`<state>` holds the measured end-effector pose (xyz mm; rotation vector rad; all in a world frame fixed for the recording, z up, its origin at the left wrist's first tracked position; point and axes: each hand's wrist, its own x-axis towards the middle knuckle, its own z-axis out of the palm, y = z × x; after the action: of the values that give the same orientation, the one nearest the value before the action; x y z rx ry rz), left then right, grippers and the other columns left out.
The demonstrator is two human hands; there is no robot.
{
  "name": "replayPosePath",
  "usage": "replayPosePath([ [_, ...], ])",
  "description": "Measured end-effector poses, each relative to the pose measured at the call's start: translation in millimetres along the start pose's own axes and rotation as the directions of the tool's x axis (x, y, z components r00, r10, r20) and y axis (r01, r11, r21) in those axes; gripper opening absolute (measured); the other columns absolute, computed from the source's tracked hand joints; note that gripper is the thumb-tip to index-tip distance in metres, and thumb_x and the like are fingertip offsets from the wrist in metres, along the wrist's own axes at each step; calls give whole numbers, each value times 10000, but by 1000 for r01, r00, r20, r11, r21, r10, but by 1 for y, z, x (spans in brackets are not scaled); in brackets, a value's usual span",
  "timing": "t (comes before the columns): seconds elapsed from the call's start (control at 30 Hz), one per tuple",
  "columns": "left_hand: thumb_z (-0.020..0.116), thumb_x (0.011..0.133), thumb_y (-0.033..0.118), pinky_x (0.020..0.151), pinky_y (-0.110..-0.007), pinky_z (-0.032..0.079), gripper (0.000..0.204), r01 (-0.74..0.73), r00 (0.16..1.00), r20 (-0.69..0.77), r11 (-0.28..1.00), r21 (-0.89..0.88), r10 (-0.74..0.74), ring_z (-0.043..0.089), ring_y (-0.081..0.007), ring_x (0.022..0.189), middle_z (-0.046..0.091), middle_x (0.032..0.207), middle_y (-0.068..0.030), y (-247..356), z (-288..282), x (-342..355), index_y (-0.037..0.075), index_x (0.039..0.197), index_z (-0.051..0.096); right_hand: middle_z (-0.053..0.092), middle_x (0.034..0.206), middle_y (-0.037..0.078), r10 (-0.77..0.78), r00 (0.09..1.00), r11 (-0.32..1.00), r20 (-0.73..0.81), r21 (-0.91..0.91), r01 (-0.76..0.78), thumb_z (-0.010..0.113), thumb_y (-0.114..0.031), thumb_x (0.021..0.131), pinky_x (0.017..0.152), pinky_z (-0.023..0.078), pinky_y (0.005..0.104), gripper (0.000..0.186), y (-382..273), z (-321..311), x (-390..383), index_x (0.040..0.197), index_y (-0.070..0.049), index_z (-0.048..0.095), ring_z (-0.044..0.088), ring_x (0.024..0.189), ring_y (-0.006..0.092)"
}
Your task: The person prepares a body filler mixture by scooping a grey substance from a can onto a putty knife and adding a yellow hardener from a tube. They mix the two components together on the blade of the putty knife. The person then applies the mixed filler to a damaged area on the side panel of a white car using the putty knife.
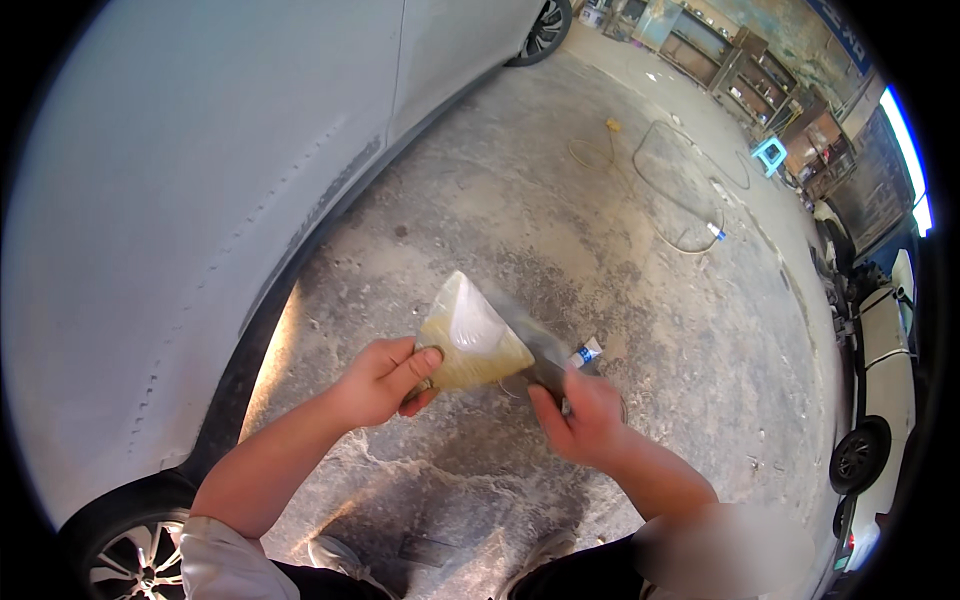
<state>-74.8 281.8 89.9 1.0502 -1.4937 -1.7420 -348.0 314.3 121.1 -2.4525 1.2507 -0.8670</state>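
Note:
My left hand (pixel 388 378) grips a yellowish triangular plate (pixel 445 370) with a heap of white paste (pixel 476 322) on it, thumb on top. My right hand (pixel 585 420) is closed on a dark, blurred scraper (pixel 543 365) beside the plate's right corner; whether it touches the plate is unclear. A white and blue tube (pixel 585 351) shows just beyond my right hand; what it rests on is hidden.
A pale grey car body (pixel 180 170) with two wheels (pixel 140 560) fills the left. Hoses (pixel 690 250) lie on the concrete floor (pixel 440 180). Shelves (pixel 760 85) and a blue stool (pixel 770 152) stand at the back. A light car (pixel 888 385) is at right.

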Motion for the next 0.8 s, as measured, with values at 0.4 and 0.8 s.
replayPosePath([
  [0.4,464,1017,401,497,-255,415,428,18,999,-53,998,64,-14,499,-82,518,556,626,-17,4,-3,-1,14,866,566,662,846,166,253,961,962,108,-129,-239,592,-60,873,598,516,440,398,15,9,3,1264,-39,521,652,695,354],
  [0.8,465,1018,396,504,-257,415,420,87,996,-36,996,34,-85,493,-82,520,556,628,-17,11,7,-5,15,876,571,506,615,19,90,908,-500,409,807,-314,549,-243,946,458,419,289,188,74,7,7,859,-77,537,501,485,155],
])
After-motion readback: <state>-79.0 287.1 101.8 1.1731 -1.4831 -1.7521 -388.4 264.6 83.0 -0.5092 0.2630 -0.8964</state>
